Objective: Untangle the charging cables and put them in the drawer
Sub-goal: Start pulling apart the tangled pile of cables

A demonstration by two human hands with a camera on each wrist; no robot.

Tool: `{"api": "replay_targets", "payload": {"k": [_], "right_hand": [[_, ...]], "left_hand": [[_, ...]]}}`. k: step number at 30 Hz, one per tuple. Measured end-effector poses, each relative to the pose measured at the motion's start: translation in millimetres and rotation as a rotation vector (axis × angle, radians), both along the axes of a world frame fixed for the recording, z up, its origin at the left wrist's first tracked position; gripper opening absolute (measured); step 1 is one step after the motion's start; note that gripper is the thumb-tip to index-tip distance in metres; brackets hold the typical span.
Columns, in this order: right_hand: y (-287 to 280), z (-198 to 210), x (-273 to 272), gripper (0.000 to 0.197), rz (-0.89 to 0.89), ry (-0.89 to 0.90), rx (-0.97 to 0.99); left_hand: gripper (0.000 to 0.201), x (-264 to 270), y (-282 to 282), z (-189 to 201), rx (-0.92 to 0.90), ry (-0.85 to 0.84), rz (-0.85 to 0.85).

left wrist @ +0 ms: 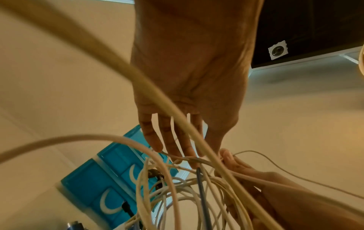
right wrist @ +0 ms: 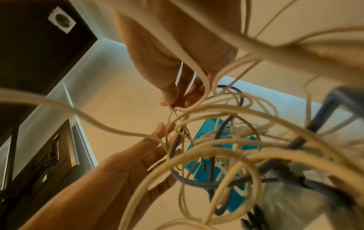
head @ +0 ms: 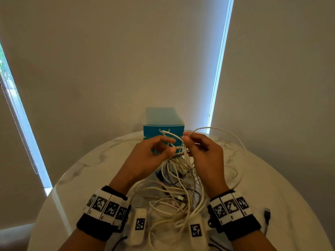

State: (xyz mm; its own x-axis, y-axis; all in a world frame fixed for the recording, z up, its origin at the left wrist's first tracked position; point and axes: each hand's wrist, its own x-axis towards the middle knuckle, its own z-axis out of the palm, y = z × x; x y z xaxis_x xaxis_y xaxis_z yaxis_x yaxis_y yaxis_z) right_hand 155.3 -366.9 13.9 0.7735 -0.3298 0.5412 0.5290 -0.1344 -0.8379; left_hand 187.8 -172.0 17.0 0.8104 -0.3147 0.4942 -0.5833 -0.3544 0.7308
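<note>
A tangle of white charging cables [head: 178,189], with one dark grey cable [left wrist: 202,186] in it, hangs from my raised hands down to the round marble table [head: 272,178]. My right hand [head: 185,138] pinches a white strand between thumb and fingertips, seen close in the right wrist view [right wrist: 177,101]. A long loop of it arcs out to the right. My left hand [head: 173,145] is beside it, fingers nearly straight, their tips [left wrist: 177,155] touching the strands at the knot. The blue drawer unit [head: 163,127] stands just behind both hands, drawers closed.
A grey USB plug [head: 267,214] lies on the table at the right. Cable loops spread over the table's middle and right side. Roller blinds [head: 108,60] hang behind the table. A dark ceiling panel [left wrist: 305,31] shows overhead in the wrist views.
</note>
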Motion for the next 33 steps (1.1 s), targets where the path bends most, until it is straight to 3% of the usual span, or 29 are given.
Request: {"api": "replay_targets", "payload": {"k": [3, 6, 11, 13, 16, 20, 24, 26, 29, 33], "right_hand": [[0, 3, 0, 0.018, 0.049, -0.007, 0.137], [2, 4, -1, 0.022, 0.211, 0.049, 0.266], [6, 1, -2, 0.024, 0.301, 0.085, 0.23], [6, 2, -3, 0.024, 0.296, 0.089, 0.169], [4, 1, -2, 0.032, 0.236, 0.075, -0.083], [-3, -7, 4, 0.034, 0.058, 0.063, -0.376], [-20, -11, 10, 0.04, -0.125, 0.076, -0.506], [-18, -8, 9, 0.042, -0.116, 0.037, -0.535], [-2, -2, 3, 0.029, -0.035, -0.071, -0.581], [5, 2, -2, 0.021, 0.0, 0.055, -0.656]], "left_hand": [[0.022, 0, 0, 1, 0.075, 0.002, 0.017], [0.021, -1, -2, 0, 0.094, -0.005, 0.028], [0.024, 3, -7, -7, 0.111, 0.0, 0.075], [0.024, 5, -7, -8, 0.088, 0.01, 0.107], [0.028, 9, -4, -11, 0.069, -0.007, 0.168], [0.017, 15, 1, -15, -0.006, -0.034, 0.264], [0.021, 17, 6, -13, -0.134, -0.059, 0.347], [0.018, 14, 5, -11, -0.178, -0.082, 0.339], [0.011, 6, 0, -6, -0.208, -0.097, 0.254], [0.014, 1, 5, 1, -0.298, -0.028, 0.209]]}}
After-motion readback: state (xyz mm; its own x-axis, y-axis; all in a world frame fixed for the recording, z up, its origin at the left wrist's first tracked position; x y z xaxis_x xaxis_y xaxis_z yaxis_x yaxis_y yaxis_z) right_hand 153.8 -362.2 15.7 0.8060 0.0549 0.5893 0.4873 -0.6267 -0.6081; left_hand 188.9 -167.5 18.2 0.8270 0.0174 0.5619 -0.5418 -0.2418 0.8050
